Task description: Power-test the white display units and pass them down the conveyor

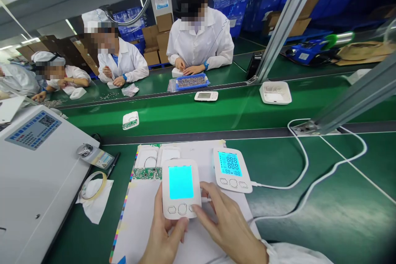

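A white blood pressure monitor point(181, 183) is held up over the white sheet, its screen glowing plain blue with no digits visible. My left hand point(165, 233) grips it from the left and below, thumb at the bottom edge. My right hand point(227, 222) is closed at its right side, the thumb on the lower right button and the index finger by the upper side edge. Between them a white cable plug point(205, 200) enters the side. To the right lies a second monitor point(231, 169), lit with digits and plugged into a white cable point(278, 187).
Green circuit boards point(147, 173) with white housings lie on the white sheet point(139, 214). A tape roll point(94, 185) and small bottle point(94, 154) sit left, beside a white machine point(34, 189). Beyond, a green belt point(167, 109) carries a white tray point(275, 93); co-workers sit opposite.
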`<state>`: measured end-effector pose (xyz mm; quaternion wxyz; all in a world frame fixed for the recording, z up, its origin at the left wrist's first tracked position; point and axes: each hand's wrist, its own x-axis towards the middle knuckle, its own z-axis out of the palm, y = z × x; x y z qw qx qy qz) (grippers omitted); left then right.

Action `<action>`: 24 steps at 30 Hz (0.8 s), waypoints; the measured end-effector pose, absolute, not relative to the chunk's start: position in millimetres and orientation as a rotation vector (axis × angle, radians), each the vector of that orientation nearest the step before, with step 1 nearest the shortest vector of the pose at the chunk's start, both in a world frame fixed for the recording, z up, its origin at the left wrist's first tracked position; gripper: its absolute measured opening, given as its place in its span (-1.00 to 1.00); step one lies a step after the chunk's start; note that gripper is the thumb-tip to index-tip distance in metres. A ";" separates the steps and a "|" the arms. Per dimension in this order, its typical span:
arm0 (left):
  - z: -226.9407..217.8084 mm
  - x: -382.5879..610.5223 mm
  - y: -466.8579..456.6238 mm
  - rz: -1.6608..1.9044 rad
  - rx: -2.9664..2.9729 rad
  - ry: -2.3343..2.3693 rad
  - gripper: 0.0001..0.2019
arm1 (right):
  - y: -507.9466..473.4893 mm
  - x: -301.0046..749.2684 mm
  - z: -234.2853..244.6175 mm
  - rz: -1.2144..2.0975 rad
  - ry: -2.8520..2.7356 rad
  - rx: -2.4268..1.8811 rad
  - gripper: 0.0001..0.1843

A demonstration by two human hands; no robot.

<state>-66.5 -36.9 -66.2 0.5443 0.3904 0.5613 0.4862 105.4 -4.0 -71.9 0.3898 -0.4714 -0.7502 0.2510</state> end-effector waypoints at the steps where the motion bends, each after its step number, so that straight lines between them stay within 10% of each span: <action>1: -66.4 -67.3 -36.8 1.163 0.944 1.343 -0.09 | -4.2 105.5 -72.5 0.630 -1.915 -1.190 -0.70; 24: -68.6 -67.2 -37.9 1.275 0.987 1.466 -0.22 | -3.2 109.9 -75.2 0.484 -1.987 -1.087 -0.61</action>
